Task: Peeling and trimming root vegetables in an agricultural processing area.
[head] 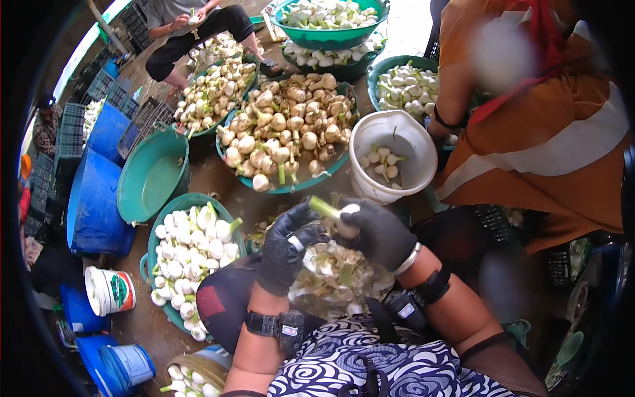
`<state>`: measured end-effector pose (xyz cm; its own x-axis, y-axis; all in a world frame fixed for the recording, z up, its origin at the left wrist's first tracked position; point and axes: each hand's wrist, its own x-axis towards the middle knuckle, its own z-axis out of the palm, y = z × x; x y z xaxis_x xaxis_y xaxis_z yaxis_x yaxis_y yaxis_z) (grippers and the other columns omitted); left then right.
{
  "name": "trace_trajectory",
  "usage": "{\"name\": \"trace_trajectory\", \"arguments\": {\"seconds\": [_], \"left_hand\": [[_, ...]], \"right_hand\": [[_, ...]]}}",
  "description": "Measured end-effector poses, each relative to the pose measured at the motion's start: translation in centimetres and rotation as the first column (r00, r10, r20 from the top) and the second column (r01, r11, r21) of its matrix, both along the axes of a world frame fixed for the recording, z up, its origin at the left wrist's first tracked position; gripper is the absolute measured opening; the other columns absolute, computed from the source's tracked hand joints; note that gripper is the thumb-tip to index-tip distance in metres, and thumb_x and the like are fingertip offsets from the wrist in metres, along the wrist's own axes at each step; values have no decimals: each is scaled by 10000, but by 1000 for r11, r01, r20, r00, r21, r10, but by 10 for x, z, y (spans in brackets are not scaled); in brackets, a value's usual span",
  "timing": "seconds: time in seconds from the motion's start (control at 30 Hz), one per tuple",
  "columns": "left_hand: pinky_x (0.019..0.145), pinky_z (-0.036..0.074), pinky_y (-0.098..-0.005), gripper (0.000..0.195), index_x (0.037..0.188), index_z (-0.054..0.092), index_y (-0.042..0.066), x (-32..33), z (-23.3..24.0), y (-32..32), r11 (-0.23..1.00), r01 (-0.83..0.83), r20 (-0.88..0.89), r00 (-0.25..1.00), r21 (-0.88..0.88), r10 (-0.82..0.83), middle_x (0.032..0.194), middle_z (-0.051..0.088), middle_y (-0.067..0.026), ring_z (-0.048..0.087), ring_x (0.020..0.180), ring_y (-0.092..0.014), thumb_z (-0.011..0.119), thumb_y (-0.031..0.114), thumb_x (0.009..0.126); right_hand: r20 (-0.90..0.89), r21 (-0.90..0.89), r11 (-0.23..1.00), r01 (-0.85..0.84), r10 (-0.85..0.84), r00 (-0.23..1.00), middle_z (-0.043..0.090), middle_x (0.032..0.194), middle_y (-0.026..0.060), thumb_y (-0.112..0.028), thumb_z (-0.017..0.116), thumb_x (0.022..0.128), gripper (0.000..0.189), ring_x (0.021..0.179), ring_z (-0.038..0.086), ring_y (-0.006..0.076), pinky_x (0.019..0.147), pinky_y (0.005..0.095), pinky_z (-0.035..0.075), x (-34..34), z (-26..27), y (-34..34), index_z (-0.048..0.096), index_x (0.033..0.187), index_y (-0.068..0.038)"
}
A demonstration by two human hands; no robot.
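My right hand (379,228), in a black glove, grips a garlic bulb (347,221) whose green stem points up and to the left. Close by on the left, my left hand (290,248) is also gloved in black, its fingers curled near the stem. A small white band or piece shows at its fingers; whether it holds anything is unclear. Beneath both hands, loose garlic skins (342,283) are heaped between my knees. To the left stands a green tub of peeled white garlic (193,248). Ahead is a wide tub of brown, unpeeled garlic bulbs (292,129).
A white bucket (364,139) with several bulbs stands ahead right, beside a person in orange clothing (536,164). Another person (183,30) sits at the far left, handling garlic. Leftward are a green basin (151,178), blue tubs (94,198) and a small white pail (101,293).
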<state>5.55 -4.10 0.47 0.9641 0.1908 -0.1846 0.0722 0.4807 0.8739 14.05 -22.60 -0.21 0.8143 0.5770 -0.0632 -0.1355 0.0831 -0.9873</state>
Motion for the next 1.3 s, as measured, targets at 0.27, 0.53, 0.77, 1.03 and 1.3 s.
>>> {"name": "trace_trajectory", "arguments": {"seconds": [0.27, 0.53, 0.77, 1.03, 1.3], "left_hand": [[687, 506, -250, 327, 1180, 575, -14, 48, -57, 67, 887, -66, -43, 994, 458, 96, 908, 619, -40, 587, 742, -113, 615, 82, 871], [681, 498, -334, 384, 1051, 611, -14, 145, -174, 122, 38, 193, -197, 969, 980, 152, 885, 660, -202, 648, 807, -315, 674, 279, 811], [478, 436, -346, 359, 884, 619, -48, 194, -245, 145, 900, 192, -699, 698, 390, 154, 698, 593, -92, 550, 551, -184, 646, 309, 861], [440, 455, -298, 173, 829, 585, 31, 158, -166, 145, 353, 262, -180, 952, 898, -249, 621, 575, -54, 558, 485, -153, 620, 195, 871], [649, 530, -299, 371, 1151, 566, -32, 53, 27, 39, 963, 237, -99, 969, 127, -226, 903, 639, -100, 623, 684, -147, 629, 181, 854]], "right_hand": [[808, -37, 863, 504, -271, 523, 667, 950, 148, -127, 634, 863, 347, 827, 655, 203, 752, 301, 525, 135, 35, -22, 531, 1130, 70], [-568, 23, 972, 235, -181, 803, 602, 1016, 125, -171, 557, 913, 300, 865, 628, 200, 750, 319, 545, 50, -4, 6, 507, 1149, 8], [-620, 90, 981, 169, -78, 781, 583, 982, 75, -158, 566, 914, 329, 834, 602, 156, 744, 277, 522, 67, 10, 14, 499, 1171, 36], [-502, 15, 992, 123, -99, 859, 559, 1067, 90, -96, 609, 827, 470, 957, 565, 169, 815, 305, 492, 74, -7, 25, 465, 1263, 3], [125, 136, 988, -72, 55, 991, 527, 1201, 80, -9, 644, 694, 725, 1113, 507, 176, 988, 311, 392, 48, -6, 39, 384, 1370, -32]]}}
